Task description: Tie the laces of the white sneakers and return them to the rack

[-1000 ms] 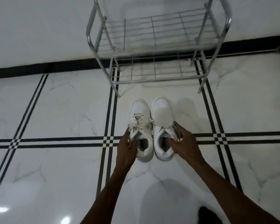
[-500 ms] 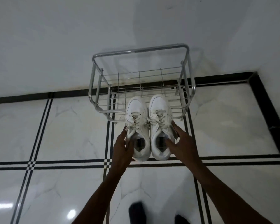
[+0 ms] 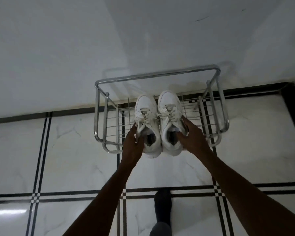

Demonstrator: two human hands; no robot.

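Both hands' grip: sneakers (image 3: 157, 123) over rack (image 3: 157, 75), heels past front rail.

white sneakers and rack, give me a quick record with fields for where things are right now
left sneaker: laces tied, held at collar by left hand
right sneaker: laces tied, held at collar by right hand
pair: side by side, toes toward the wall
position: over the chrome wire shoe rack, heels past its front edge
resting on shelf: cannot tell
floor: white marble tile with black lines
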